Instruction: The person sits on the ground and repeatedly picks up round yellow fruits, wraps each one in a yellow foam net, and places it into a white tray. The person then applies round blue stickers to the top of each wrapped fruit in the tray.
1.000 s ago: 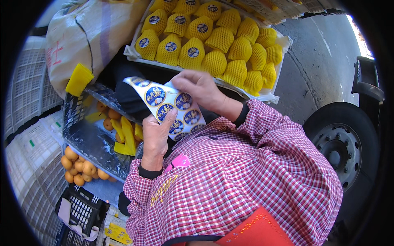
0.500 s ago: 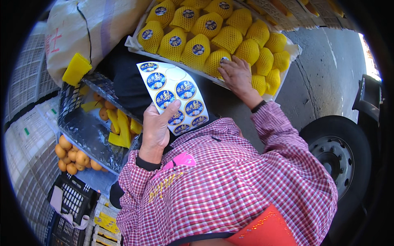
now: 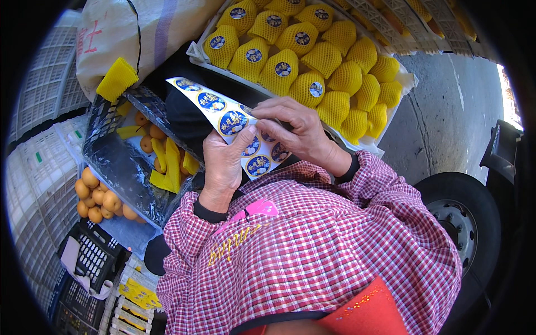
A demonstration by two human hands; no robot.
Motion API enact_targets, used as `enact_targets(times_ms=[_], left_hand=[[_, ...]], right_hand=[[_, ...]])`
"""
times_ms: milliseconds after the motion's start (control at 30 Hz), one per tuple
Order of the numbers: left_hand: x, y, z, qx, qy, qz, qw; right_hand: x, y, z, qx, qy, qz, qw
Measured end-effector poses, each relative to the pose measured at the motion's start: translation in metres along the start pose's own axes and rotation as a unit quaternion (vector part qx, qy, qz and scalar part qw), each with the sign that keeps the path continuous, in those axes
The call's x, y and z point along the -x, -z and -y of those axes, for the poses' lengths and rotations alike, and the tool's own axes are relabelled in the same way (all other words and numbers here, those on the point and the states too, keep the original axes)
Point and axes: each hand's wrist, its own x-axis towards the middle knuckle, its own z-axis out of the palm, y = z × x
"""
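My left hand pinches a white sheet of round blue stickers in front of my chest, thumb on top. The sheet bends, its far end pointing up and left. Over its right side lies my right hand, with thumb and fingertips closed at the edge of one sticker; the fingers partly cover the stickers there. Beyond both hands stands a white crate of fruit in yellow foam net sleeves. Several sleeved fruits on its left carry a round blue sticker, including the near one; those on the right show none.
At left, a dark plastic-lined crate holds bare brown-orange fruit and yellow foam sleeves. More bare fruit sits in a bag beside it. A white woven sack stands far left, a vehicle wheel at right, black crates lower left.
My right hand has left the sleeved fruit and come back to the sticker sheet. The near fruit where it was now shows its sticker fully. The sheet has tilted and bent.
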Motion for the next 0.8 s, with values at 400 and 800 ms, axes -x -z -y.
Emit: enact_targets(times_ms=[400,800], left_hand=[[-0.002,-0.010,-0.005,-0.008,0.062,0.009,0.998],[0.006,0.012,-0.002,0.062,0.150,0.001,0.987]], right_hand=[[0.004,0.016,-0.004,-0.193,-0.261,0.015,0.946],[-0.012,0.117,-0.181,0.560,-0.162,-0.106,0.806]])
